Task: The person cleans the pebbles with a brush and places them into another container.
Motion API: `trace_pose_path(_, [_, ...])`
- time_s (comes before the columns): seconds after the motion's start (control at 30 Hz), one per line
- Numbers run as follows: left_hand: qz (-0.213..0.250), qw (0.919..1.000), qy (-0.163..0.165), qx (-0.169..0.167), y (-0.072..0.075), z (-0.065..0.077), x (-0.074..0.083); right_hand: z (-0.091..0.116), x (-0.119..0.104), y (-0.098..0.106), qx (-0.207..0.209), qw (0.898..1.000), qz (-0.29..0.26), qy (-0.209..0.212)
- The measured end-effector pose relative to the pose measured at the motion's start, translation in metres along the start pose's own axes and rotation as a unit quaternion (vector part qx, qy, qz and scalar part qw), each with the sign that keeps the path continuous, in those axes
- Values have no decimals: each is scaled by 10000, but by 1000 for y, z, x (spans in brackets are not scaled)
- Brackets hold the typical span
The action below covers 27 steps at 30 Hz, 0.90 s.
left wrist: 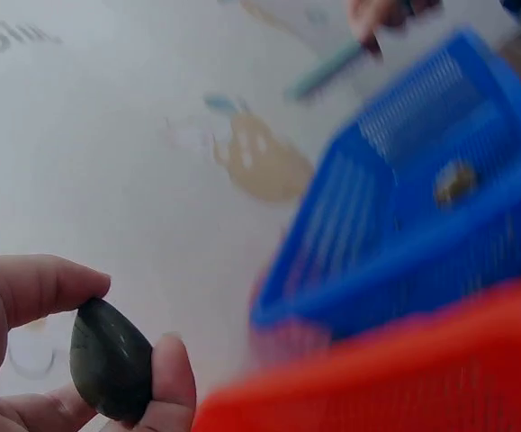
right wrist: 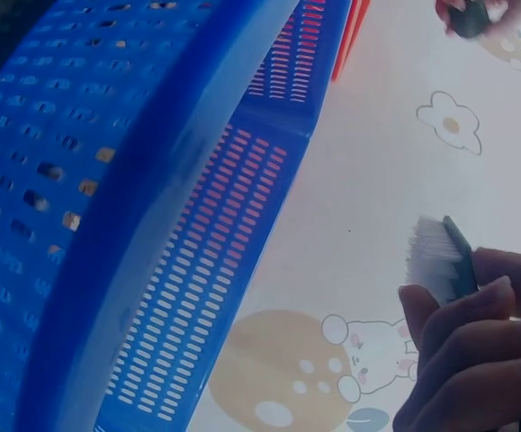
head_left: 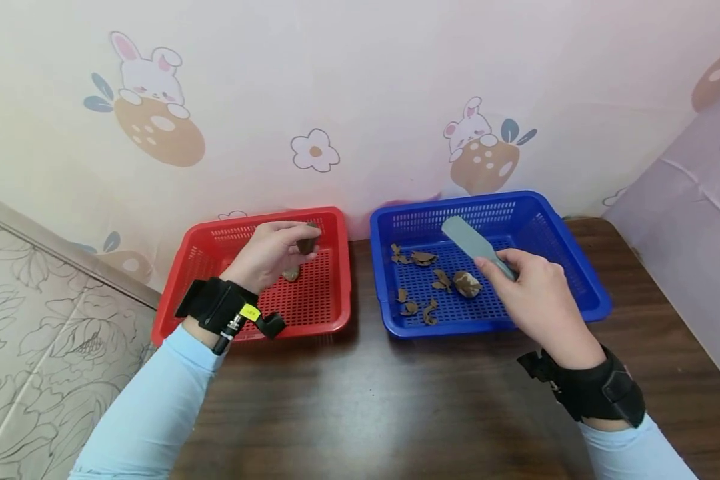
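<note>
My left hand (head_left: 269, 253) pinches a smooth dark stone (left wrist: 112, 362) between thumb and fingers, above the red basket (head_left: 342, 293). A paler stone (head_left: 291, 274) lies in that basket, partly behind the hand. My right hand (head_left: 535, 290) grips a brush with a flat grey-green back (head_left: 471, 241) over the blue basket (head_left: 379, 283). White bristles (right wrist: 429, 256) show on the brush in the right wrist view. Below, in the blue basket, sits a whitish stone with brown patches (head_left: 467, 285), beside several brown flakes (head_left: 423, 258).
Both baskets stand side by side on a dark wooden table (head_left: 360, 400), close to a wall (head_left: 372, 100) printed with rabbits and flowers. A patterned panel (head_left: 42, 360) borders the left side. Another wall face (head_left: 690, 227) rises on the right.
</note>
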<state>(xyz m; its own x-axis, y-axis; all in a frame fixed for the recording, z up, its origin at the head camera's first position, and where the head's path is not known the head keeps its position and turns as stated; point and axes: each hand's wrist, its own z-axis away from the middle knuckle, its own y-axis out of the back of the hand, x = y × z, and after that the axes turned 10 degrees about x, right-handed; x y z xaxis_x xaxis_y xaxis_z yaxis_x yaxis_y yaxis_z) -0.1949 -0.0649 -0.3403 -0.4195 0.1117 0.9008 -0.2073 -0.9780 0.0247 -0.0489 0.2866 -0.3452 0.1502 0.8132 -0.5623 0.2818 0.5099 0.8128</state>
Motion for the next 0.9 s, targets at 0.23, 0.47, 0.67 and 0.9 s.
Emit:
trace_pose_path(0.23, [-1841, 9825, -196, 188, 27, -15, -17, -1, 5, -2, -254, 9996, 65, -80])
trace_pose_path(0.47, [-3813, 9225, -464, 381, 43, -30, -32, -3, 7, -6, -354, 9994, 18, -64])
trace_pose_path(0.67, [-4613, 8870, -92, 172, 48, -40, -43, -5, 7, -8, -451, 9990, 40, -50])
trace_pose_path(0.9, [-5060, 8619, 331, 74, 50, -48, -52, -6, 4, -8, -522, 9986, 79, -80])
